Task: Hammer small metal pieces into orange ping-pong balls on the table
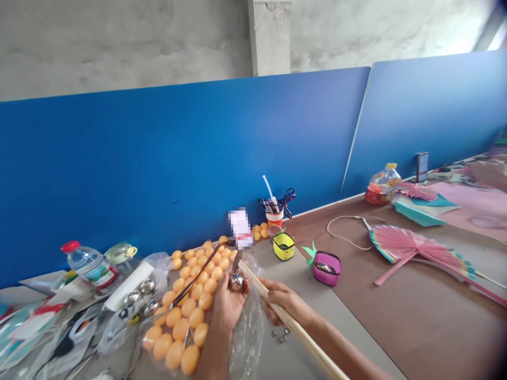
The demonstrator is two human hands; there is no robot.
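My left hand (231, 307) is closed round a shiny silver ball (236, 282), which rests against the palm and fingers. A dark narrow strip (237, 259) rises just above the ball; whether it is attached cannot be made out. Pale long wooden sticks (295, 327) lie in my right hand (288, 302), its fingers wrapped round them. Their far ends come close to the ball's right side. Beneath and left of my left hand spreads a clear plastic bag of orange balls (189, 306). Loose clear plastic (249, 338) hangs between my forearms.
Yellow (284, 247) and purple (327, 268) small baskets stand ahead, right of a pen cup (274, 215). Small metal bits (280, 334) lie near my right wrist. Bottles (93, 268) and silver balls (147, 286) crowd the left. A pink paper fan (415, 245) lies right. A blue partition (178, 169) closes the back.
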